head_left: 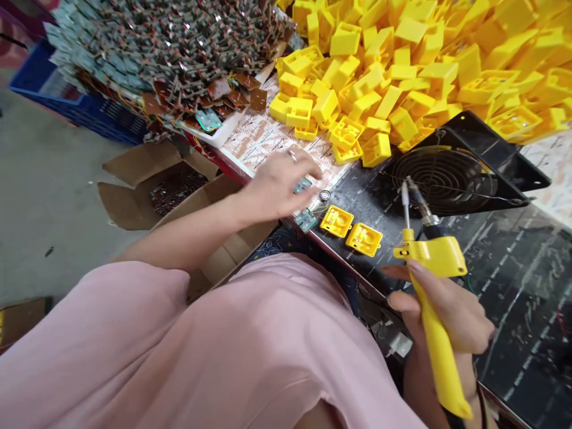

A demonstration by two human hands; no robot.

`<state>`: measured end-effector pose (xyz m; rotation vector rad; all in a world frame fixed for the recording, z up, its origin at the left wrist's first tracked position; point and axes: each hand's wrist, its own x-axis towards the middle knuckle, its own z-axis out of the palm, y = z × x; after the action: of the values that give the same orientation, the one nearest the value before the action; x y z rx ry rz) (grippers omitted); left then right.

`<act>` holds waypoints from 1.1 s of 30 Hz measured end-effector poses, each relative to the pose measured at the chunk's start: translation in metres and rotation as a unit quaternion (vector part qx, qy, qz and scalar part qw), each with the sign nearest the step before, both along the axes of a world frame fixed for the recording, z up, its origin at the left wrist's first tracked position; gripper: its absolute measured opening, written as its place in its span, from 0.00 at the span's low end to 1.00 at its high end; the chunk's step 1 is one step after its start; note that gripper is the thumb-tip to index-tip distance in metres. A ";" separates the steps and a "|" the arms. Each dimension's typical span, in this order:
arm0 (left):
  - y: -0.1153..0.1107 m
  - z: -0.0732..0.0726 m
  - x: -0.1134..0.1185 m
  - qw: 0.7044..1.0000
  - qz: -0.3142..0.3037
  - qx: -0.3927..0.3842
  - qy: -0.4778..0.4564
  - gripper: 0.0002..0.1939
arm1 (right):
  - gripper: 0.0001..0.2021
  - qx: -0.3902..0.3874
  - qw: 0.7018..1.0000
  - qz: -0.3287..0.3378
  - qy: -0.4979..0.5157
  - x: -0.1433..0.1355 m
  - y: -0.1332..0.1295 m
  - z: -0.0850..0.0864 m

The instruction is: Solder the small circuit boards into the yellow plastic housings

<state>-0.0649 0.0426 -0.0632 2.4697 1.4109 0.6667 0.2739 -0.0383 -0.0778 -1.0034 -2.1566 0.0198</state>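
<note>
My left hand (286, 182) reaches over the near edge of the worktop, its fingers and thumb curled around a small green circuit board (302, 185). Just below the thumb lies another green circuit board (306, 220), with thin wires beside it and a small round speaker (325, 195) close by. Two open yellow plastic case halves (351, 229) lie side by side, cavities up. My right hand (447, 310) is closed on the handle of a yellow soldering gun (435, 256). Its metal tip points away from me, in front of the black fan.
A black fan (447, 173) with a wire guard stands on the black worktop (527, 268). Behind it rises a heap of yellow cases (384, 77). Many circuit boards (179, 53) are piled at the left. A blue crate (89, 113) and cardboard boxes (129, 164) stand below.
</note>
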 end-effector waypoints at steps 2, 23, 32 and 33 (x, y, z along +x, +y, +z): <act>0.008 0.000 -0.027 0.999 0.035 -0.011 0.019 0.16 | 0.20 0.029 0.998 0.018 -0.060 -0.011 0.005 0.010; 0.012 0.066 0.001 0.990 -0.129 -0.041 0.025 0.12 | 0.18 -0.073 0.980 -0.010 0.183 -0.122 0.028 0.019; -0.009 -0.003 0.052 0.842 -0.046 -0.270 -0.465 0.32 | 0.20 0.012 0.950 -0.097 0.295 -0.102 0.021 0.017; -0.014 -0.004 0.061 0.832 -0.057 -0.271 -0.480 0.29 | 0.20 0.024 0.952 -0.109 0.285 -0.100 0.021 0.017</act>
<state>-0.0041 0.0289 -0.0667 1.3853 0.8482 1.0723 0.1735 -0.0169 -0.0608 -1.0499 -1.5091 0.1350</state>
